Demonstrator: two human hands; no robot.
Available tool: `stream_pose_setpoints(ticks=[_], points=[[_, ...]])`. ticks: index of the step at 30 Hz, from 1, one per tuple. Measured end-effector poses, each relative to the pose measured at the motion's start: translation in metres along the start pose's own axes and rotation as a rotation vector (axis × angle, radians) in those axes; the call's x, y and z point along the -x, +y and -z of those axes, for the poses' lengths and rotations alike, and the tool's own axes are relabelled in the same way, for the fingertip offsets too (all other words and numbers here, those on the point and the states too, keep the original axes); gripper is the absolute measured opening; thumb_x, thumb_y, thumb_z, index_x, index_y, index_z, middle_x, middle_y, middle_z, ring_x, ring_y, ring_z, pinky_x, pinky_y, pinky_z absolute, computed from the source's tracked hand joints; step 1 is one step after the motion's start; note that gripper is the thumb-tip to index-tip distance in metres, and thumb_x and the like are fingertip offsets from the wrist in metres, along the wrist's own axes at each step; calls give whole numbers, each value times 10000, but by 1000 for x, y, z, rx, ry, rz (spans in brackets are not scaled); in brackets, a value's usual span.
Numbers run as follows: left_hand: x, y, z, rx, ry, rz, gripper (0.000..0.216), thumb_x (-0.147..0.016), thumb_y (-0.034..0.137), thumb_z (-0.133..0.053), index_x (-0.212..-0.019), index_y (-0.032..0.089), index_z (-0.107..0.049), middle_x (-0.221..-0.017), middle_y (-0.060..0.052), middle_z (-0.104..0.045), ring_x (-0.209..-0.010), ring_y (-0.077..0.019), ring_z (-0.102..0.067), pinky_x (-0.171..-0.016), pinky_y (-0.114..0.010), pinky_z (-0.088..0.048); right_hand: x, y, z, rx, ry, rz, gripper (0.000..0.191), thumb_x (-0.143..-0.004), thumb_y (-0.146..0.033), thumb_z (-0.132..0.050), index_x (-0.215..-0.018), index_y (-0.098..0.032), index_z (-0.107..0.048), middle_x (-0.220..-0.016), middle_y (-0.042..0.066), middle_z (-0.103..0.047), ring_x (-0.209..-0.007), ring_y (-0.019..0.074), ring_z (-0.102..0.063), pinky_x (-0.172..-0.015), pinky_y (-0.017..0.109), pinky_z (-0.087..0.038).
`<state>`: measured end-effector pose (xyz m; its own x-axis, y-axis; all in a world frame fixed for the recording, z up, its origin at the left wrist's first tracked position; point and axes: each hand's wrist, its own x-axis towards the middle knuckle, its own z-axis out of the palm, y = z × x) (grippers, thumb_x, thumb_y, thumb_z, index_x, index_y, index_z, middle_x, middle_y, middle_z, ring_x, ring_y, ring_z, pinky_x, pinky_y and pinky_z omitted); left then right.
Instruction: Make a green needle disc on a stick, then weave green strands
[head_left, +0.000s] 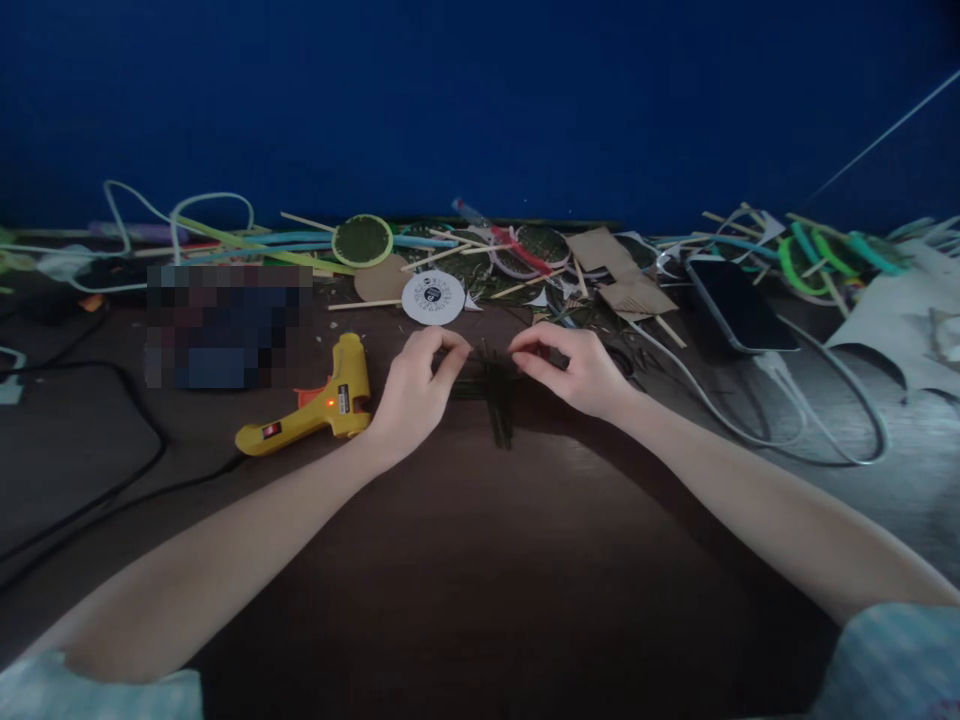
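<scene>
Dark green strips [500,405] lie on the table [487,570] between the 2 hands, and they cross each other in 2 directions. So the crossing seems already laid, but the work looks unfinished to me: the strip ends stick out loose, and no firm edge is visible. Left hand [418,392] and right hand [574,370] each have thumb and finger closed in a pinch at the far side of the crossing, most likely on 1 thin strip, though it is too dim to be certain. Glue gun [346,390], with lit lamp, lies unheld beside the left hand.
</scene>
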<state>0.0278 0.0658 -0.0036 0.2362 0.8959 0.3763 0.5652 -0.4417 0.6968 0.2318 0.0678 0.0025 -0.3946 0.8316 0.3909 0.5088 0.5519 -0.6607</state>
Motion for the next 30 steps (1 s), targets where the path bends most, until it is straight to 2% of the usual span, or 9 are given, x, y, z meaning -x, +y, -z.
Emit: stream_pose_setpoints(ticks=[6, 10, 15, 20, 24, 30], points=[[1, 2, 1, -65, 35, -93, 116, -893, 235, -473, -806, 199, -539, -842, -5, -620, -855, -161, -550, -800, -305, -414, -3, -6, 1, -104, -108, -91, 223, -862, -310, -490, -779, -166, -639, -651, 6, -617, -673, 138, -574, -674, 270, -422], [2, 5, 3, -102, 65, -155, 131, -898, 235, -467, -789, 206, -533, -827, -3, -618, -843, -168, -537, -791, -322, -403, -3, -8, 1, -166, -128, -159, 169, -822, -296, -543, -783, -169, -648, -617, -13, -604, -590, 119, -552, -603, 253, -408], [3, 7, 4, -128, 85, -201, 139, -895, 245, -477, -773, 217, -536, -823, -4, -622, -841, -174, -536, -799, -339, -401, -4, -10, 1, -257, -175, -191, 192, -817, -330, -552, -789, -170, -654, -570, -20, -591, -570, 114, -549, -579, 243, -405], [4, 8, 3, -150, 80, -198, 147, -898, 263, -468, -779, 222, -545, -838, -7, -627, -860, -180, -545, -819, -354, -406, -4, -13, 1, -310, -232, -193, 167, -791, -323, -580, -790, -170, -648, -594, -18, -603, -565, 110, -557, -566, 241, -411], [3, 9, 3, -149, 72, -197, 144, -896, 257, -468, -779, 222, -545, -835, -7, -626, -859, -180, -543, -809, -348, -407, -5, -12, 1, -304, -217, -195, 139, -749, -304, -625, -749, -165, -628, -608, -21, -601, -550, 98, -539, -540, 230, -396], [2, 8, 3, -136, 67, -198, 138, -890, 246, -485, -767, 217, -542, -810, -1, -624, -836, -176, -538, -790, -337, -402, -5, -10, 2, -310, -229, -191, 124, -761, -284, -603, -749, -161, -618, -605, -22, -595, -561, 99, -535, -547, 231, -389]])
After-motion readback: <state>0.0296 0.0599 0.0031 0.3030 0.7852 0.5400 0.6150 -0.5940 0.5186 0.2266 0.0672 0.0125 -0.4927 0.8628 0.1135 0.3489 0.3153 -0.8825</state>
